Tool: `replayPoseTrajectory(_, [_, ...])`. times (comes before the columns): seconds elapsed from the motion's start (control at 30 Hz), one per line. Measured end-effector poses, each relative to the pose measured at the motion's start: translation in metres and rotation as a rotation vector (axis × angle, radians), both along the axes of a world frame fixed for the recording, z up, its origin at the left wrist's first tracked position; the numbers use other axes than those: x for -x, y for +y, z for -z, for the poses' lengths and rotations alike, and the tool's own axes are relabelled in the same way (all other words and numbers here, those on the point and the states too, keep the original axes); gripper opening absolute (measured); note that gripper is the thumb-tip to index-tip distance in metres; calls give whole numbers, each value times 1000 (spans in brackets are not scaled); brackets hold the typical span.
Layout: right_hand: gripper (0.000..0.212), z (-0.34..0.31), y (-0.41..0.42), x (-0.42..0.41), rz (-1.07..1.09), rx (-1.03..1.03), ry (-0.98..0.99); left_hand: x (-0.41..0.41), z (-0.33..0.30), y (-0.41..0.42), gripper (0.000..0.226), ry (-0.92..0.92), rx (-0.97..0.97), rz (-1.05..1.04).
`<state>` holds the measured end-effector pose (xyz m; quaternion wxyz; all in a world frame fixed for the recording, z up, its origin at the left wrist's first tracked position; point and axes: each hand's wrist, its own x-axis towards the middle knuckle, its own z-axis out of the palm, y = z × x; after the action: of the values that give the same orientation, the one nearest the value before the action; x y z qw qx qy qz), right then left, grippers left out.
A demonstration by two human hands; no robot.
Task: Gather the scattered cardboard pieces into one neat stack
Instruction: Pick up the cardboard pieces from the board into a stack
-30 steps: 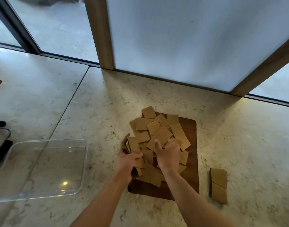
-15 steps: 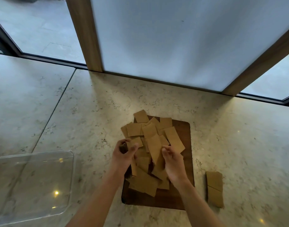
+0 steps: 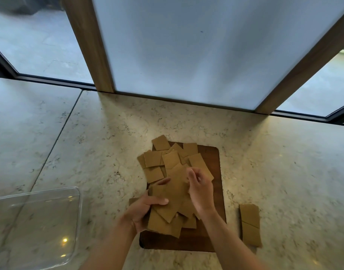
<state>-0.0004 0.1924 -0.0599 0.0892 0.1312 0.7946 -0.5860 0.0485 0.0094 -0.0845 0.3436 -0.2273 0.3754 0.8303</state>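
Several tan cardboard pieces (image 3: 170, 158) lie jumbled on a dark wooden cutting board (image 3: 216, 158). My left hand (image 3: 142, 210) grips a bunch of cardboard pieces (image 3: 168, 199) at the board's near left, thumb on top. My right hand (image 3: 200, 187) hovers just right of that bunch, fingers curled loosely over the pile; whether it pinches a piece is not visible. Two more cardboard pieces (image 3: 250, 224) lie on the counter to the right of the board.
A clear plastic tray (image 3: 36, 225) sits on the marble counter (image 3: 284, 172) at the lower left. A frosted panel with wooden frame posts (image 3: 89, 45) rises behind the counter, close to the board's far end.
My left hand has taken up a larger bunch of pieces and lifted them over the near part of the board. My right hand moved up and right beside the bunch. The camera shifted left.
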Motion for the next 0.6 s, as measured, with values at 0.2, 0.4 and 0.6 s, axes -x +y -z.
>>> replayPoseTrajectory(0.2, [14, 12, -10, -18, -439, -68, -104, -1, 0, 9, 70, -72, 77, -128])
replayPoseTrajectory(0.4, [34, 28, 1, 0, -90, -562, 67, 4, -1, 4, 64, -138, -102, -421])
replayPoseTrajectory(0.6, [49, 46, 21, 13, -268, -833, -67, 10, -6, -3, 57, -168, -211, -568])
